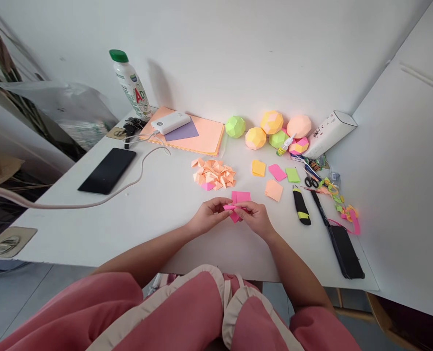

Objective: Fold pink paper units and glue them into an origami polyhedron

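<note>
Between both hands is a small folded pink paper piece (231,207), pinched at its left end by my left hand (209,214) and at its right by my right hand (256,218). Beneath it on the white table lie flat pink paper squares (242,196). Just behind my left hand is a pile of folded peach paper pieces (216,174), with one pink piece at its front. Small stacks of orange (258,168), pink (277,172), green (292,175) and peach paper (273,190) sit behind my right hand.
Several faceted paper balls (272,122) line the wall beside a white box (331,134). Right: a cutter (301,207), scissors (311,182) and a black case (347,251). Left: a phone (107,170), a cable, a bottle (132,87) and a power bank (171,123) on paper sheets (205,134).
</note>
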